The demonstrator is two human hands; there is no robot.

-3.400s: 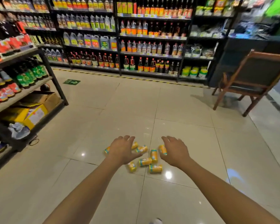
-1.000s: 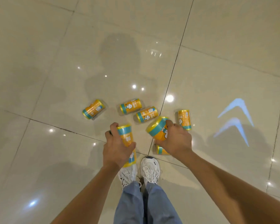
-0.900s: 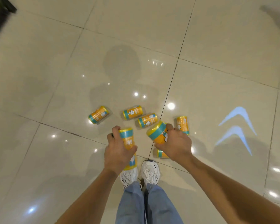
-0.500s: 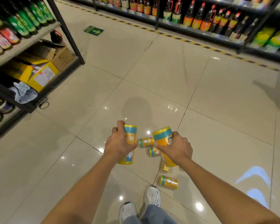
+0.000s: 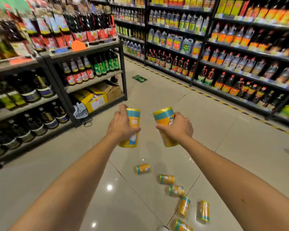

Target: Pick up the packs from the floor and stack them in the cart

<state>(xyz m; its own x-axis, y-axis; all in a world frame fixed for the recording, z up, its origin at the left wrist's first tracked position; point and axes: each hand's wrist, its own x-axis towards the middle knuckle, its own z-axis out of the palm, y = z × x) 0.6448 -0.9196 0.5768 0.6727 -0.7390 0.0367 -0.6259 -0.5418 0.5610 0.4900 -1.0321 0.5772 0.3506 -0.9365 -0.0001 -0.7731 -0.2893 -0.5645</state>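
Yellow-and-teal cylindrical packs are held roughly upright, one in each hand, out in front of the body and well above the floor (image 5: 232, 139). The left hand (image 5: 122, 125) is curled round the middle of the left pack (image 5: 133, 116), and the right hand (image 5: 175, 129) is wrapped in the same way round the right pack (image 5: 163, 116). The tops of the two held packs are tilted slightly toward each other, and the packs are kept near one another but apart. Six loose packs (image 5: 167, 179) are seen lying on their sides on the glossy cream tiles, below the hands and to their right, strung out in a loose line toward the lower edge of the view. A dark metal shelf rack (image 5: 90, 81) stocked with bottles is seen to the left, with cardboard boxes (image 5: 97, 100) on its bottom level. Long wall shelves (image 5: 223, 67) of bottles are seen on the right.
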